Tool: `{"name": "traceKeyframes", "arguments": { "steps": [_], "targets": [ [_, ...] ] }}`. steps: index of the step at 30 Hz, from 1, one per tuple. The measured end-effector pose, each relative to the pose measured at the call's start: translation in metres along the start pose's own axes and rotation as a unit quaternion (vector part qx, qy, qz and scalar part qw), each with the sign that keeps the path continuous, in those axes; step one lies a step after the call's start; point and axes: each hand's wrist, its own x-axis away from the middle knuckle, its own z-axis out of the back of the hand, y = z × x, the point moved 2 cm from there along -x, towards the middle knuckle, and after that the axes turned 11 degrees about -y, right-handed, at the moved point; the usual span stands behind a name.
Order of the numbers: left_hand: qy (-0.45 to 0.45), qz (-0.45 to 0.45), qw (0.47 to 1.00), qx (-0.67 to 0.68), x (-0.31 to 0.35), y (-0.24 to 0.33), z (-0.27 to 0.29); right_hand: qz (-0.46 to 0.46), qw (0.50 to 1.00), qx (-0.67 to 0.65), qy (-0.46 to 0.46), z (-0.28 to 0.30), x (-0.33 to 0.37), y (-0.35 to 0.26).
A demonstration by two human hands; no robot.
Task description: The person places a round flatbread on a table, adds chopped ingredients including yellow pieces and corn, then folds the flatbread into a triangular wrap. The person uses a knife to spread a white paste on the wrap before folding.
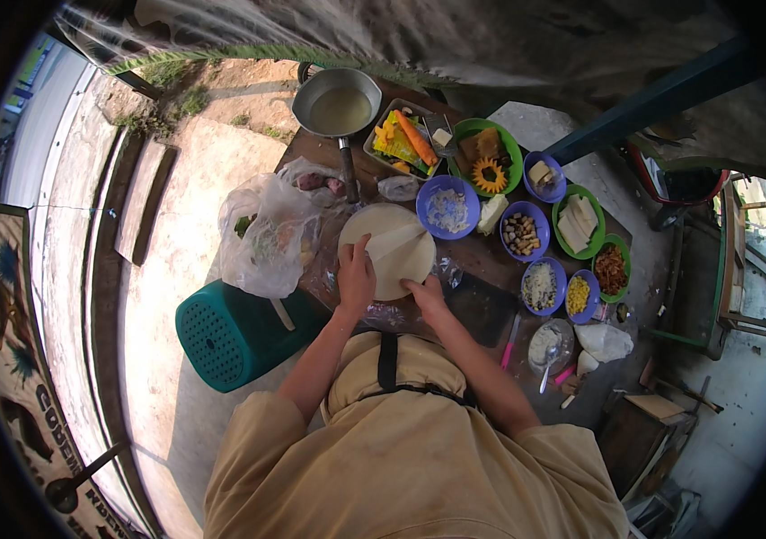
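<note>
Left hand (357, 277) on pale round sheet (401, 260), right hand (426, 295) at its edge (grips unclear); dark-lettered panel (41, 359)

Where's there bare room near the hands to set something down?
Best-looking spot: the dark flat patch between the right hand and the pink-handled knife. It's crowded beyond the flat round sheet, with the pan and tray side by side; bowls cluster to the right, and a plastic bag fills the left.

Pan (339, 103) and bowls of food (424, 202), hanging sheeting (347, 36) and bare earth (248, 85) show an open-air cooking spot.
</note>
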Motion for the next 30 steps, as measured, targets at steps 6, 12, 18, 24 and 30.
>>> {"name": "traceKeyframes", "arguments": {
  "steps": [6,12,18,24,30],
  "targets": [
    [0.003,-0.019,0.999,-0.041,-0.033,-0.031,-0.005,0.001,0.997,0.079,0.007,0.014,0.0,0.011],
    [-0.002,-0.037,0.999,-0.032,-0.045,-0.031,0.009,0.002,0.987,0.161,0.019,0.03,0.01,0.014],
    [-0.007,-0.036,0.999,-0.02,-0.054,-0.035,0.02,-0.011,0.973,0.229,0.027,0.036,0.009,0.016],
    [0.005,-0.088,0.993,-0.085,-0.069,-0.04,0.031,-0.005,0.96,0.277,0.032,0.036,0.014,0.007],
    [-0.001,-0.097,0.991,-0.087,-0.08,-0.039,0.045,-0.002,0.963,0.271,0.009,0.038,0.018,0.007]
  ]
}}
